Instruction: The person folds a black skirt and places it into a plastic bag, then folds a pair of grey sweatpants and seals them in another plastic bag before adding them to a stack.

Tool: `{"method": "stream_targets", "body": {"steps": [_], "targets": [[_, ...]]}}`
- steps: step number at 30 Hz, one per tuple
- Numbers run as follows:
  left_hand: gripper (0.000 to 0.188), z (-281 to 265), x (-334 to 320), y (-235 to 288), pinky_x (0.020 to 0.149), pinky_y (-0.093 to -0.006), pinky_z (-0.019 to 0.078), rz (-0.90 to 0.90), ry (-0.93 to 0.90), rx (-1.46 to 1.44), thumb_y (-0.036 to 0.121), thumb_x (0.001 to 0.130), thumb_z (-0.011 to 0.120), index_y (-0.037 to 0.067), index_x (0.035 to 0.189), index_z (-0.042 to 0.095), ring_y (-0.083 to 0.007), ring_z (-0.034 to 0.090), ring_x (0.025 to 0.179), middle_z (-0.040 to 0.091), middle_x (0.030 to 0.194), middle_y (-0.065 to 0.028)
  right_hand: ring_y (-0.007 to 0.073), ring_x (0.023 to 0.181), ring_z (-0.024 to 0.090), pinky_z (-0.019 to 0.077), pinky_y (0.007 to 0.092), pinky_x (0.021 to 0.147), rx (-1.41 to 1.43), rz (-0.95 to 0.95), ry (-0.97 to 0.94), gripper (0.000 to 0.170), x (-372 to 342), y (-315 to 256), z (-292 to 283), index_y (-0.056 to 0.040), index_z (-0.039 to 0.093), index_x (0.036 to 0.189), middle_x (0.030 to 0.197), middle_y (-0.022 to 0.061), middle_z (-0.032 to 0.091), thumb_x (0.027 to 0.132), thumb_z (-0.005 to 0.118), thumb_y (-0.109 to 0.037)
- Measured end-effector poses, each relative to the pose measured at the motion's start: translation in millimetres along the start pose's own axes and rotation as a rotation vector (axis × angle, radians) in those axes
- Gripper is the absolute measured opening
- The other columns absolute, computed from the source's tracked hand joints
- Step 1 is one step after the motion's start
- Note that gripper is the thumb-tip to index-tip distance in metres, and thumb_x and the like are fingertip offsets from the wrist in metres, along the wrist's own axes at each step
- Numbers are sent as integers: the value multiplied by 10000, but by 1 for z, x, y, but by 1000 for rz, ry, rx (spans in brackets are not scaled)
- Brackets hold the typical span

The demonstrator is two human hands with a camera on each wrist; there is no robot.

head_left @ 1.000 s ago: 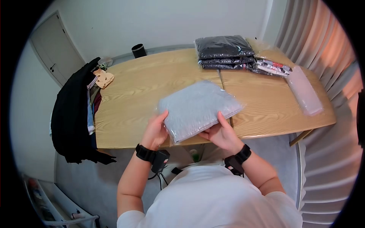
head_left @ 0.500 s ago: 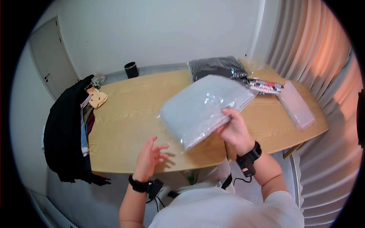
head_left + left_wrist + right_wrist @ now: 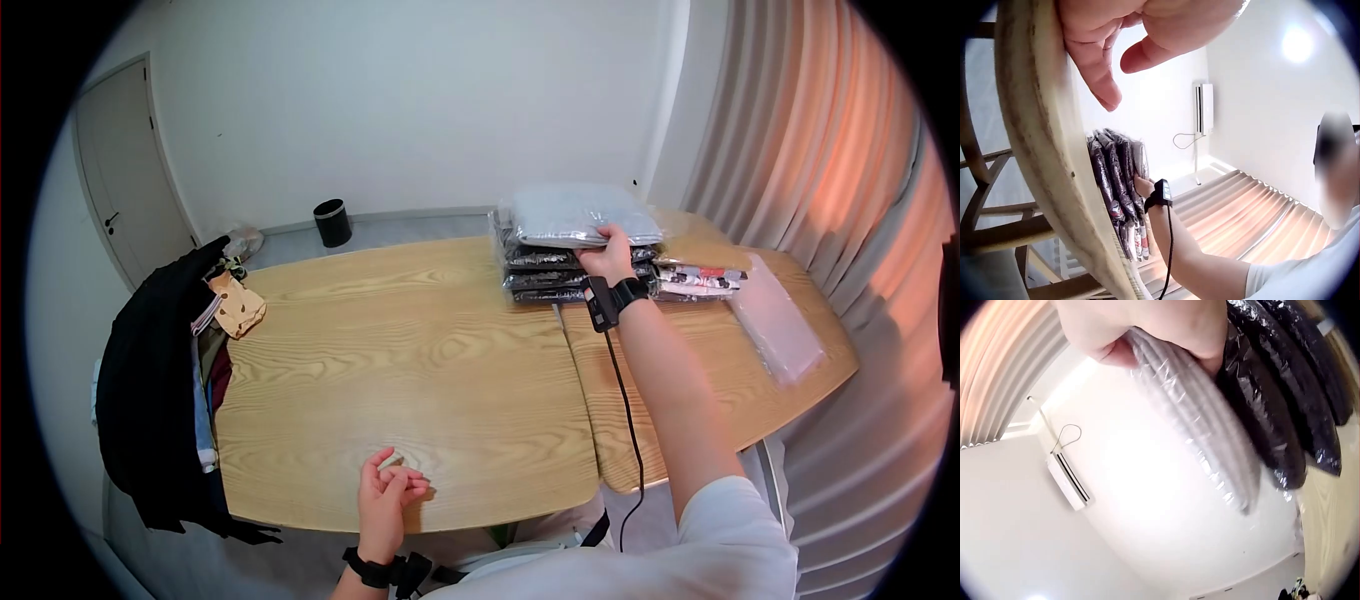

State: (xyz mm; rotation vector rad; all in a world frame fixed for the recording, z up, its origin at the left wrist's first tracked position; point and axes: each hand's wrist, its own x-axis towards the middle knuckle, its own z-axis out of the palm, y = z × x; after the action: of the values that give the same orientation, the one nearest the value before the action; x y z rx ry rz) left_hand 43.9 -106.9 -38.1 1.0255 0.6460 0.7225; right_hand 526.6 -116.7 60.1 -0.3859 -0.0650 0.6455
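The light grey bagged garment (image 3: 575,212) lies on top of the stack of dark bagged garments (image 3: 540,278) at the back of the table. My right hand (image 3: 612,262) pinches its near edge, thumb above and fingers beneath. In the right wrist view, the grey package (image 3: 1200,412) is between thumb and fingers, against the dark packages (image 3: 1263,406). My left hand (image 3: 382,510) is held over the table's near edge with loosely bent fingers and nothing in it; the left wrist view shows that hand (image 3: 1129,37) beside the table edge.
Patterned bagged items (image 3: 700,280) and a pinkish flat package (image 3: 775,320) lie right of the stack. At the table's left end are a black garment (image 3: 150,400) and a yellowish patterned cloth (image 3: 238,306). A dark bin (image 3: 332,223) stands on the floor behind.
The grey package has moved forward from near my body onto the dark stack, carried by my right hand. My left hand has let go of it and stayed near the table's front edge.
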Motion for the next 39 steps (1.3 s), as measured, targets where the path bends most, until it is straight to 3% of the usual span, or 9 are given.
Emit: {"method": "stream_targets", "body": {"steps": [10,16,18,21,25,31,33,35,39], "targets": [[361,0,-3,-3,700,-253,513,30,0,-37,14,921,444,20,1269,349,-149,593,761,600,885,-108,315,1111,484,398,422,959,-198,39,155,336,-5,-45,1,47,431,1136,1190,234,482,818,458,-58],[367,0,-2,-3,724,-264,515,31,-12,-8,7,919,434,20,1275,344,-149,593,778,599,895,-114,285,1166,482,390,332,976,-473,-802,169,391,-85,-46,41,49,450,1204,1250,256,472,841,472,-94],[354,1,-3,-2,691,-246,499,39,4,10,17,924,444,27,1267,358,-135,585,748,603,873,-99,325,1254,401,313,442,1037,-1488,-1486,-81,434,-79,-45,41,-21,439,1283,1329,212,429,884,480,-185],[354,2,-3,-2,687,-242,498,42,-2,12,17,923,447,26,1266,359,-134,585,747,603,868,-98,335,1305,330,226,548,1054,-2407,-1549,96,443,-52,-22,34,-152,460,1314,1378,130,410,919,457,-353],[359,-4,-3,-6,719,-254,509,63,4,28,15,924,440,19,1270,348,-141,589,773,598,896,-109,323,1343,269,155,575,1071,-2676,-821,0,504,-17,-24,10,-289,478,1320,1417,84,382,904,369,-552],[368,-3,-3,-6,729,-264,506,51,24,67,32,927,462,18,1275,341,-143,589,782,599,902,-108,323,1325,304,193,620,1034,-2751,-728,-1,515,-4,-32,3,-264,461,1324,1428,80,372,906,361,-547],[376,-4,-2,0,738,-273,505,8,-64,33,54,921,480,16,1274,354,-146,595,806,598,933,-106,334,1184,461,354,573,944,-2701,-783,-24,500,8,-37,-2,-213,488,1285,1264,128,518,872,455,-492],[374,-10,-2,11,729,-257,497,-17,-23,-25,62,917,485,12,1268,366,-140,592,799,596,944,-100,342,1168,477,413,450,935,-2329,-1081,-89,461,-9,-18,3,-86,519,1232,1223,205,531,820,591,-279],[385,-45,-3,47,712,-234,481,74,115,125,85,891,521,16,1251,403,-138,593,812,585,996,-84,149,995,533,405,260,869,-1144,-193,-297,327,-91,63,24,-8,537,1151,1035,62,583,841,547,-108]]}}
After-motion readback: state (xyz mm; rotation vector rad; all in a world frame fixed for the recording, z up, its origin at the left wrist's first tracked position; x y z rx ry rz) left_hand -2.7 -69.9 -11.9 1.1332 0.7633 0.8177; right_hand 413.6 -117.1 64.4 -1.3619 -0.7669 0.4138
